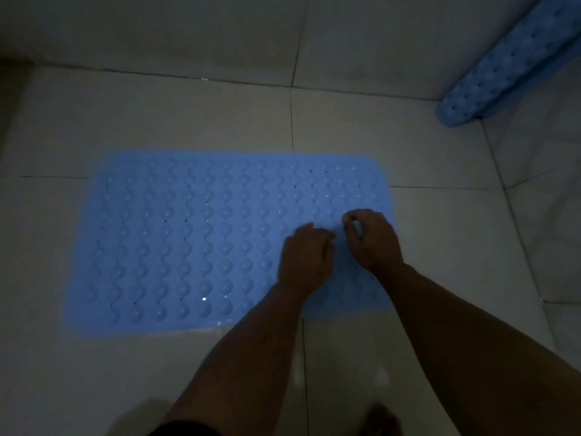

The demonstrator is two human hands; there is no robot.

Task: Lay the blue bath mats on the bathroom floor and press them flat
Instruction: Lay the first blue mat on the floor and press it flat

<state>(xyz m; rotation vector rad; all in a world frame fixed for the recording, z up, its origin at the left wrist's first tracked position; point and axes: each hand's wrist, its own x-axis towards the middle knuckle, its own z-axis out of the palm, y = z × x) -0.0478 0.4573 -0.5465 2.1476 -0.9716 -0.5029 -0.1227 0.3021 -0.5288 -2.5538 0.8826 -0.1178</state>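
A blue bath mat [195, 240] with rows of round bumps and small holes lies spread on the tiled floor [157, 114]. Both of my hands are over its right part. My left hand [306, 256] has its fingers curled under, knuckles down on the mat. Just to its right, my right hand [372, 239] also has curled fingers, thumb and forefinger bent toward each other, with nothing visibly held. A second blue bath mat [503, 67] leans in the far right corner, folded or rolled and off the floor at its upper end.
The room is dim. Tiled walls [188, 33] rise behind the mat and at the right. Bare floor tiles surround the mat. My foot [380, 420] shows at the bottom edge, near a dark garment [185, 431].
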